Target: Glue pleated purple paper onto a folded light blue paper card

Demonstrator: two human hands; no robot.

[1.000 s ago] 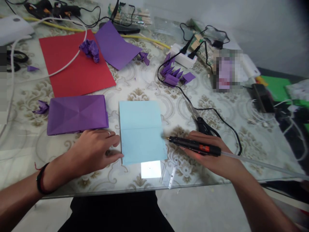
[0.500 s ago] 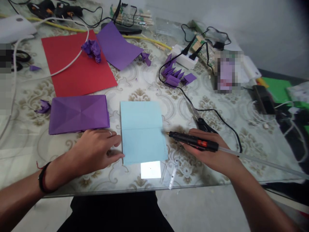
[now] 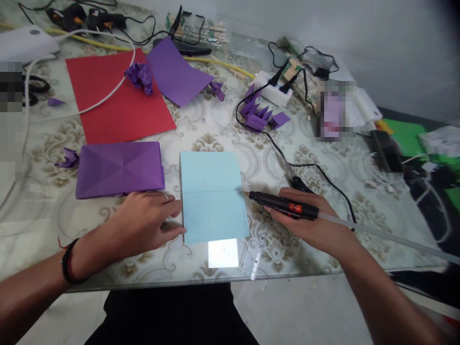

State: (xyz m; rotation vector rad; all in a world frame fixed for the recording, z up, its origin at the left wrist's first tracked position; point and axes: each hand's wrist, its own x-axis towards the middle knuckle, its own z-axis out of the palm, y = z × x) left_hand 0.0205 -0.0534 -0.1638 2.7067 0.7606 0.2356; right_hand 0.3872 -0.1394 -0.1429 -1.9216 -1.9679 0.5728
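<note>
Far L of frame, a small purple scrap (image 3: pixel 68 158) sits next to a folded purple packet (image 3: pixel 120 167), mid-L. Above, upper L, a red sheet (image 3: pixel 104 110) w/ a crumpled purple wad (image 3: pixel 141 78) on it. Lower L of ctr, the L hand (image 3: pixel 145 218) rests palm-down, fingers loosely curled, thumb apart & its tip at the lower L edge of the lt blue paper (image 3: pixel 212 211), which lies flat mid-frame w/ a crease across. Purple sheet (image 3: pixel 178 72) upper ctr. Lower ctr-R, a marked strip (image 3: pixel 255 268). Upper R of ctr, folded purple bits (image 3: pixel 257 120) & a white power strip (image 3: pixel 275 90). R of the paper, a blk glue gun (image 3: pixel 283 205), nozzle over the paper's R edge; can't tell if touching. Scissors (image 3: pixel 299 183) partly hidden behind the R hand (image 3: pixel 312 220), which is wrapped round the gun. Clear glue stick (image 3: pixel 359 227) trails lower R.
</note>
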